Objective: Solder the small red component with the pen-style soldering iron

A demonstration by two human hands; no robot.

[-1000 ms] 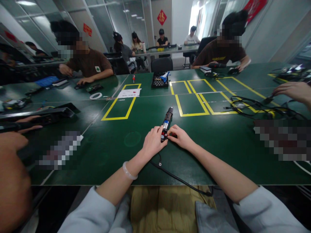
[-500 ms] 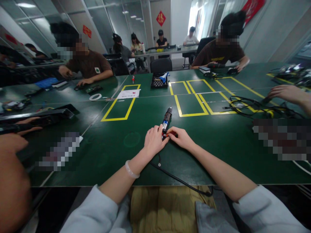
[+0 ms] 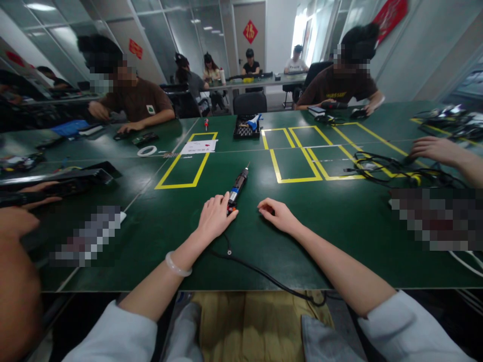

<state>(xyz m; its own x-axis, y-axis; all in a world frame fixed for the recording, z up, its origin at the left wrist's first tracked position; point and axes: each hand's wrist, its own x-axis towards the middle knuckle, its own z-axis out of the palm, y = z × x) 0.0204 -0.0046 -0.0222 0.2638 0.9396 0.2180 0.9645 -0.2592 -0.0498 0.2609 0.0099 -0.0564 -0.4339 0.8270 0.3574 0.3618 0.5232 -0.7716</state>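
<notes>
A black pen-shaped power tool with a blue band and a thin metal tip lies on the green table, its tip pointing away from me. My left hand is closed over its rear end, where a black cord trails back to the table's near edge. My right hand rests on the table a short way right of the tool, apart from it. Its fingers are curled with the tips pressed together; whatever is in them is hidden.
Yellow taped rectangles mark the table ahead. Beyond lie a white sheet, a white tape ring and a black parts tray. Tangled black cables lie right, near another person's hand. Several people sit around.
My left hand has slid the tool leftward and turned its tip to the right. My right hand has let go of the tool's rear end and stayed on the table.
</notes>
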